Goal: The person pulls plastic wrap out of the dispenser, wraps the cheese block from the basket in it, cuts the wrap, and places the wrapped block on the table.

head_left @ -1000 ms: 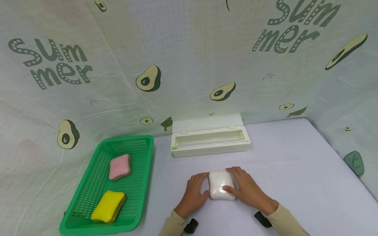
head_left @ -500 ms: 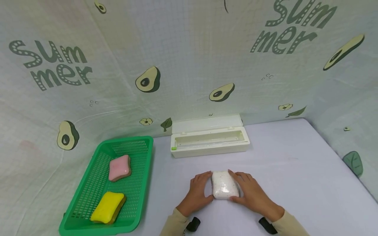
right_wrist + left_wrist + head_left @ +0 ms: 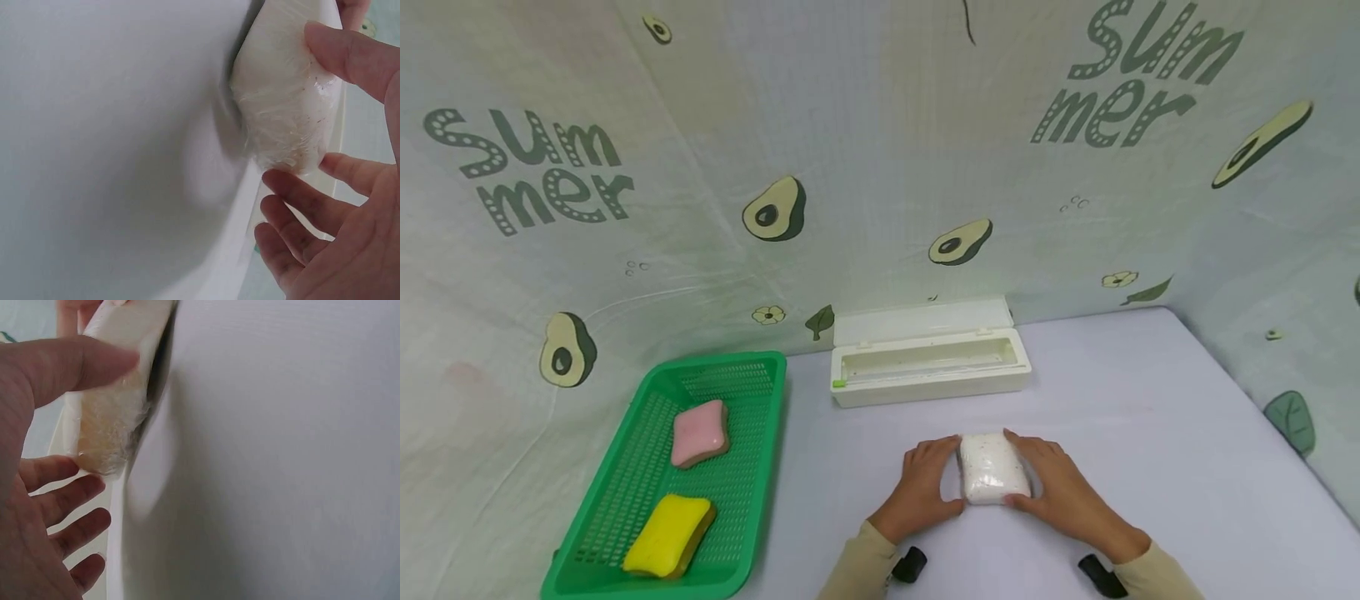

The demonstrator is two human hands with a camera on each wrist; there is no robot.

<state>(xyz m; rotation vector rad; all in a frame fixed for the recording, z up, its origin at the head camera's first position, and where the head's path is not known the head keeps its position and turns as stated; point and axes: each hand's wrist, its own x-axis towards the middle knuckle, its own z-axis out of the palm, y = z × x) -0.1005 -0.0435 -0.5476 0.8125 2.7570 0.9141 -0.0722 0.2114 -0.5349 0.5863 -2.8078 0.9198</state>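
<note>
A white square block wrapped in clear film [image 3: 995,471], like a thick slice of bread, is between my two hands on the white table. My left hand [image 3: 921,483] holds its left side, thumb at the near corner and index finger at the far one. On the other side my right hand [image 3: 1060,487] grips it the same way. Bunched film covers the block's tan side [image 3: 106,431] in the left wrist view. In the right wrist view, wrinkled film [image 3: 275,119] spans the opposite side, and the remaining fingers fan out beyond the block.
Behind the hands stands a long white cling film dispenser [image 3: 932,390] with its lid [image 3: 925,321] raised. To the left is a green basket [image 3: 763,500] holding a pink block [image 3: 700,432] and a yellow block [image 3: 666,535]. A patterned cloth [image 3: 865,125] hangs behind the table.
Both hands and the wrapped block have shifted right. My right thumb has gone from the block's top to its near corner, and my left thumb has come against the near left corner.
</note>
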